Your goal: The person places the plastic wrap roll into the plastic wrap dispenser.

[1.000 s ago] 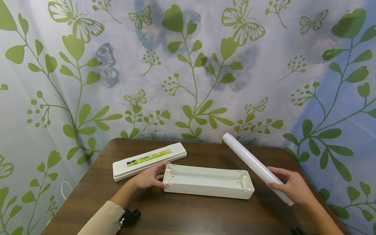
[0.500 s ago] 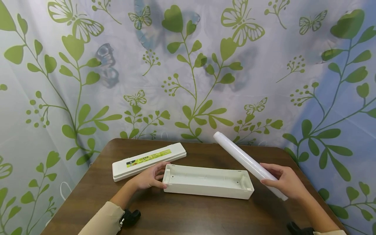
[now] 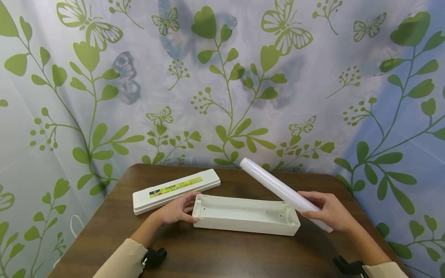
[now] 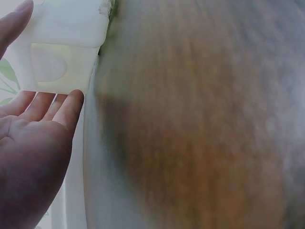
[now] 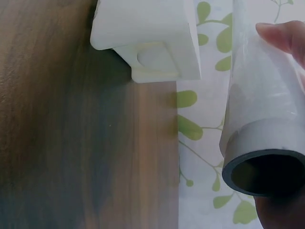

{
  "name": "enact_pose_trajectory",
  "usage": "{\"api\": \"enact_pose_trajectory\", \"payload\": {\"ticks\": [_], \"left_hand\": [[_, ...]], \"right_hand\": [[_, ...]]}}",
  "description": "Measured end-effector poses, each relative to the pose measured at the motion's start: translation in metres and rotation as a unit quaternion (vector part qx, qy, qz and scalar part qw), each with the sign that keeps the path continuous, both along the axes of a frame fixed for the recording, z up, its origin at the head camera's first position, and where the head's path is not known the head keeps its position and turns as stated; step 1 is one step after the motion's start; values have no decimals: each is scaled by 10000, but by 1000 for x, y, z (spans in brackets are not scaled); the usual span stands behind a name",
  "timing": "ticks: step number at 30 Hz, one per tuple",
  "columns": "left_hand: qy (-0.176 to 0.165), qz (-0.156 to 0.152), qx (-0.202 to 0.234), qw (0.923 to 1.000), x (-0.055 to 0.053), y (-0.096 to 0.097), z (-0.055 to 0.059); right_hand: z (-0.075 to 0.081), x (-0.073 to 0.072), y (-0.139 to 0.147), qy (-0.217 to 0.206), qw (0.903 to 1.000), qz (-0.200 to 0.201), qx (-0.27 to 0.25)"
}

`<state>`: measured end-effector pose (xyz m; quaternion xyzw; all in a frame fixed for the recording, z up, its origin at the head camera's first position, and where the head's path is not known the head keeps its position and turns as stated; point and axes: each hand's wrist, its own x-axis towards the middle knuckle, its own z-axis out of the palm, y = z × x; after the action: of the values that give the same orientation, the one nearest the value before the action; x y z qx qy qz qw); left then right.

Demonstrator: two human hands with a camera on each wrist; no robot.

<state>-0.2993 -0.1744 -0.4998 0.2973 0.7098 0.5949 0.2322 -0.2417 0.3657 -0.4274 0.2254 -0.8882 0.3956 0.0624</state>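
A white plastic wrap dispenser box [image 3: 243,226], long and open-topped, lies across the table in the head view. My left hand [image 3: 178,209] holds its left end, thumb at the front corner and fingers at the back; the left wrist view shows those fingers [image 4: 70,110] against the box's end wall. Lifted over the right side, a roll of plastic wrap [image 3: 269,180] slants from upper left to lower right. My right hand [image 3: 328,211] grips it near its lower end. In the right wrist view the roll's hollow core [image 5: 267,172] faces the camera, with the thumb [image 5: 281,36] on the film.
Behind the left hand lies a long white lid [image 3: 205,178] with a green and yellow label. The brown wooden table [image 3: 222,255] ends at a patterned curtain [image 3: 229,96] at the back. Black straps [image 3: 154,256] sit at both wrists.
My right hand has carried the plastic wrap roll leftward, and the roll now overlaps the box's back right corner in the head view. The left hand and box have stayed put.
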Motion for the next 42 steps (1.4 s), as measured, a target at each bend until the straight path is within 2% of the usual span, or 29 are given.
{"api": "enact_pose_trajectory", "payload": {"ticks": [5, 15, 25, 33, 42], "left_hand": [[33, 21, -37, 10000, 0, 0, 2], [78, 69, -156, 9998, -2, 0, 4], [65, -19, -31, 10000, -2, 1, 2], [74, 14, -118, 9999, -1, 1, 1], [36, 2, -152, 9999, -1, 0, 1]], "right_hand": [[1, -9, -3, -15, 9997, 259, -26], [12, -19, -17, 1, 9967, 807, 35], [14, -29, -22, -294, 9944, 1011, 27], [12, -34, -29, -351, 9921, 1198, -85], [12, -37, -36, -644, 9880, 1403, -71]]}}
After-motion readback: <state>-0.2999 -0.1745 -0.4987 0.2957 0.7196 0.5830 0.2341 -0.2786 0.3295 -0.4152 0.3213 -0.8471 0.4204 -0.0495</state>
